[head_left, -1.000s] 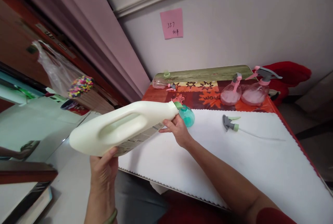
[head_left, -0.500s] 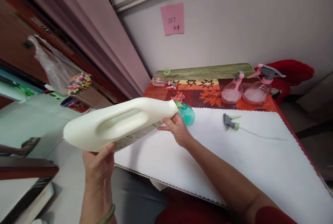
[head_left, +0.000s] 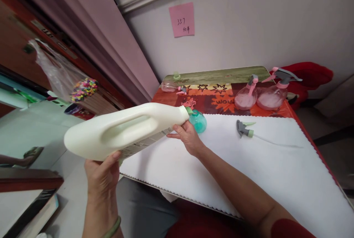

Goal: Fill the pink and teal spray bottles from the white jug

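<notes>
A large cream-white jug (head_left: 88, 135) with a moulded handle lies tilted nearly level, its green spout at the mouth of a teal spray bottle body (head_left: 199, 122) on the white mat. My left hand (head_left: 103, 173) grips the jug's underside near its base, thumb on the side. Beneath the jug's neck, my right hand (head_left: 189, 138) supports it with curled fingers and thumb. Whether liquid flows from the spout, I cannot tell. On the mat to the right lies a grey and light-green trigger sprayer (head_left: 243, 129) with a long clear tube.
Two clear spray bottles with pink-and-grey heads, one (head_left: 245, 98) left of the other (head_left: 272, 98), hold pinkish liquid at the table's back. Another clear bottle (head_left: 168, 86) lies at the back left. A pink note (head_left: 181, 20) is on the wall; a plastic bag (head_left: 55, 68) hangs left.
The jug's base and my left hand have shifted slightly left. The whole view has moved a little; my right hand keeps its hold at the neck.
</notes>
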Action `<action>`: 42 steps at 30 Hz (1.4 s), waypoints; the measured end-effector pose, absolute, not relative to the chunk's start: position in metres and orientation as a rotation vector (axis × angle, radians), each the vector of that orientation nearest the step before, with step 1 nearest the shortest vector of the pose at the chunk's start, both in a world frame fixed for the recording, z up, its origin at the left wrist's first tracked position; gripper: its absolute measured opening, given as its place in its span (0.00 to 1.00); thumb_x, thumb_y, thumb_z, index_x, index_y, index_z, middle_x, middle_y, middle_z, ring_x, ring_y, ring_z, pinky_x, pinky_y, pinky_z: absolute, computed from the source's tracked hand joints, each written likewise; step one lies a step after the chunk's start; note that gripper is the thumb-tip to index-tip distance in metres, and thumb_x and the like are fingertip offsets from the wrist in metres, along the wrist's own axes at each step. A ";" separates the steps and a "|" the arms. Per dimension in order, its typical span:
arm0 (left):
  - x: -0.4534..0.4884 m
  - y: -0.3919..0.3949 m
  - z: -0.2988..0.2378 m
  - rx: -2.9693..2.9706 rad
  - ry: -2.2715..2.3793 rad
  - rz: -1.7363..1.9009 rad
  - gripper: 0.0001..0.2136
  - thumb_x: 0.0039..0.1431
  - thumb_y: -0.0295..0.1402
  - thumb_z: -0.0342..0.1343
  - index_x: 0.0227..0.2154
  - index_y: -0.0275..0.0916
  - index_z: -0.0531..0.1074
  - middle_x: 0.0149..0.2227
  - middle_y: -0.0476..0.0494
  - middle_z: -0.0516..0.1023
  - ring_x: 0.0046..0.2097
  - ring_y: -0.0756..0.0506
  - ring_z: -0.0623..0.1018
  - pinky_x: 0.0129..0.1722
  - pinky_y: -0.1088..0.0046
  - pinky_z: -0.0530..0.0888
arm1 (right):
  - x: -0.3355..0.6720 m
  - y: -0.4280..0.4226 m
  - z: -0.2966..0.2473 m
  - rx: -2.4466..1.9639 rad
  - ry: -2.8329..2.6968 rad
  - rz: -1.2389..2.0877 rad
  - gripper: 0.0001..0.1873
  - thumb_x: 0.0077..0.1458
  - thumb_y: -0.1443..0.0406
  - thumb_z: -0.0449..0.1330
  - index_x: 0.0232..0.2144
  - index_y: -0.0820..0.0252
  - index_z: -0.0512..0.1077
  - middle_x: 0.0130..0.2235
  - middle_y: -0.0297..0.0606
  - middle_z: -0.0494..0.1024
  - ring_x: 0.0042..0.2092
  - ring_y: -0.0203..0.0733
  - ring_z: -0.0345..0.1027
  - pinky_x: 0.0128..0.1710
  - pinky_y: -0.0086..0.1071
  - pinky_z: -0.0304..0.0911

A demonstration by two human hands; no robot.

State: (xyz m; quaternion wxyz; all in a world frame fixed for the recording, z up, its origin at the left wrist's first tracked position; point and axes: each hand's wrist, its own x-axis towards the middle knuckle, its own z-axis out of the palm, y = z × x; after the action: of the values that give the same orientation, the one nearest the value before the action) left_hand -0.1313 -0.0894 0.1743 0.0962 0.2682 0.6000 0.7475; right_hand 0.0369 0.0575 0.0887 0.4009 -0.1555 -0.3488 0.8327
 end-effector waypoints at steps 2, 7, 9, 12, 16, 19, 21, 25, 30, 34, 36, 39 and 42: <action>-0.132 -0.090 0.175 0.801 1.779 2.216 0.32 0.25 0.31 0.77 0.42 0.39 0.79 0.45 0.42 0.83 0.52 0.36 0.79 0.59 0.52 0.72 | 0.037 0.057 0.089 -0.386 -0.879 2.109 0.31 0.49 0.53 0.70 0.53 0.54 0.67 0.57 0.40 0.75 0.55 0.48 0.72 0.48 0.47 0.79; -0.135 -0.092 0.175 0.803 1.772 2.218 0.32 0.26 0.29 0.76 0.42 0.37 0.79 0.44 0.41 0.84 0.50 0.38 0.80 0.58 0.54 0.74 | 0.038 0.057 0.091 -0.377 -0.869 2.113 0.30 0.50 0.53 0.70 0.52 0.55 0.68 0.56 0.40 0.76 0.54 0.48 0.73 0.49 0.48 0.79; -0.136 -0.092 0.175 0.798 1.780 2.218 0.31 0.26 0.29 0.75 0.42 0.37 0.79 0.44 0.41 0.84 0.50 0.38 0.80 0.58 0.54 0.74 | 0.038 0.057 0.091 -0.374 -0.867 2.120 0.30 0.49 0.53 0.70 0.52 0.55 0.68 0.56 0.40 0.76 0.54 0.48 0.73 0.50 0.48 0.78; -0.135 -0.092 0.176 0.807 1.780 2.225 0.31 0.25 0.28 0.75 0.41 0.37 0.79 0.44 0.41 0.84 0.51 0.38 0.79 0.58 0.55 0.74 | 0.038 0.057 0.091 -0.368 -0.859 2.129 0.31 0.49 0.53 0.71 0.52 0.55 0.68 0.56 0.40 0.76 0.53 0.48 0.73 0.50 0.48 0.78; -0.134 -0.091 0.179 0.847 1.765 2.230 0.30 0.26 0.27 0.75 0.41 0.37 0.79 0.44 0.43 0.84 0.50 0.40 0.80 0.59 0.59 0.73 | 0.037 0.058 0.091 -0.362 -0.852 2.133 0.32 0.49 0.53 0.71 0.54 0.54 0.68 0.56 0.40 0.76 0.54 0.47 0.73 0.48 0.46 0.79; -0.134 -0.091 0.179 0.850 1.764 2.231 0.30 0.26 0.27 0.75 0.41 0.36 0.79 0.44 0.43 0.84 0.49 0.41 0.80 0.59 0.60 0.72 | 0.038 0.057 0.091 -0.359 -0.852 2.128 0.32 0.49 0.53 0.70 0.54 0.54 0.68 0.56 0.39 0.76 0.54 0.47 0.73 0.47 0.45 0.79; -0.133 -0.091 0.180 0.840 1.770 2.232 0.31 0.25 0.26 0.75 0.41 0.36 0.80 0.44 0.43 0.84 0.49 0.41 0.80 0.59 0.59 0.73 | 0.038 0.057 0.092 -0.358 -0.856 2.124 0.31 0.50 0.53 0.70 0.54 0.54 0.67 0.55 0.40 0.76 0.54 0.47 0.73 0.47 0.44 0.79; -0.131 -0.091 0.181 0.832 1.770 2.217 0.30 0.25 0.26 0.75 0.40 0.38 0.80 0.43 0.44 0.84 0.50 0.41 0.80 0.58 0.60 0.74 | 0.039 0.057 0.092 -0.354 -0.872 2.123 0.31 0.51 0.53 0.69 0.54 0.54 0.67 0.56 0.40 0.76 0.55 0.47 0.72 0.48 0.45 0.79; -0.130 -0.092 0.185 0.844 1.759 2.212 0.30 0.27 0.25 0.75 0.42 0.37 0.80 0.44 0.43 0.84 0.47 0.43 0.80 0.55 0.61 0.76 | 0.037 0.057 0.090 -0.355 -0.852 2.129 0.31 0.50 0.53 0.70 0.54 0.54 0.68 0.56 0.40 0.76 0.55 0.48 0.72 0.48 0.46 0.79; -0.130 -0.093 0.186 0.866 1.751 2.219 0.29 0.28 0.24 0.74 0.42 0.37 0.80 0.45 0.44 0.84 0.47 0.44 0.80 0.56 0.63 0.76 | 0.038 0.056 0.091 -0.340 -0.837 2.138 0.31 0.50 0.53 0.70 0.54 0.54 0.68 0.56 0.40 0.76 0.54 0.47 0.73 0.47 0.44 0.79; -0.131 -0.093 0.185 0.863 1.754 2.221 0.30 0.27 0.25 0.74 0.42 0.38 0.81 0.44 0.44 0.84 0.47 0.43 0.80 0.55 0.63 0.76 | 0.038 0.056 0.092 -0.346 -0.834 2.140 0.31 0.50 0.53 0.70 0.53 0.54 0.68 0.55 0.39 0.77 0.53 0.46 0.73 0.47 0.44 0.79; -0.131 -0.092 0.186 0.856 1.771 2.214 0.30 0.26 0.25 0.74 0.41 0.39 0.81 0.44 0.44 0.84 0.47 0.42 0.81 0.55 0.61 0.76 | 0.038 0.056 0.092 -0.347 -0.827 2.142 0.30 0.50 0.54 0.70 0.53 0.54 0.68 0.55 0.39 0.77 0.52 0.45 0.73 0.46 0.42 0.79; -0.130 -0.092 0.187 0.855 1.788 2.199 0.29 0.27 0.26 0.74 0.41 0.40 0.81 0.46 0.44 0.84 0.48 0.41 0.81 0.57 0.59 0.75 | 0.038 0.056 0.092 -0.340 -0.816 2.141 0.30 0.50 0.54 0.70 0.53 0.54 0.68 0.55 0.39 0.77 0.52 0.45 0.73 0.45 0.41 0.79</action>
State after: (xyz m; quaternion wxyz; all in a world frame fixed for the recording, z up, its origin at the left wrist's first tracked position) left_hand -0.1297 -0.0919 0.1865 0.0906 0.2875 0.6016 0.7398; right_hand 0.0380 0.0559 0.0919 0.4008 -0.1344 -0.3229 0.8468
